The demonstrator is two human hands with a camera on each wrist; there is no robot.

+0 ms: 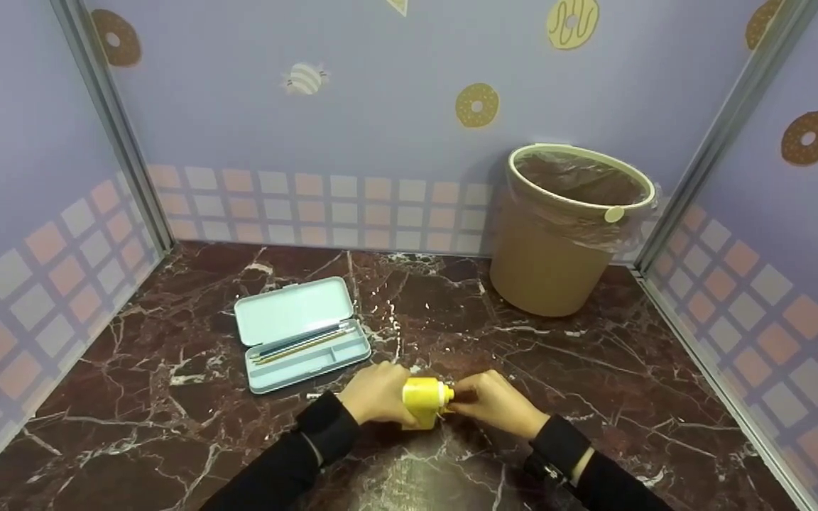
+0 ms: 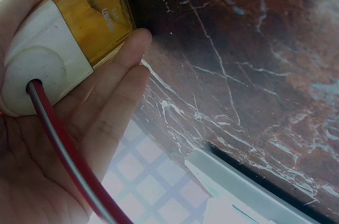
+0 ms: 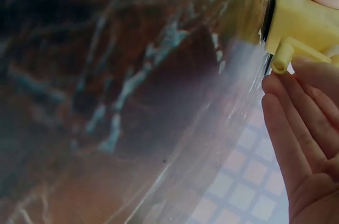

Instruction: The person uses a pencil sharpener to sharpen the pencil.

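Observation:
A yellow hand-crank pencil sharpener (image 1: 422, 404) is held low over the table, in front of the body. My left hand (image 1: 379, 392) grips it from the left, thumb on one side and fingers on the other. A red-and-black striped pencil (image 2: 66, 147) sticks out of the hole in the sharpener's white end, as the left wrist view shows; its tip is hidden inside. An amber see-through shavings drawer (image 2: 100, 17) lies beside that white end. On the crank side, my right hand (image 1: 500, 404) pinches the yellow crank handle (image 3: 283, 57) between thumb and fingers.
An open pale blue pencil case (image 1: 345, 353) with a few pencils (image 1: 302, 345) in it lies at the left. At the back right stands a brown bin (image 1: 554, 266) with a plastic liner. Small pale crumbs dot the marbled table (image 1: 189, 426); patterned walls enclose it.

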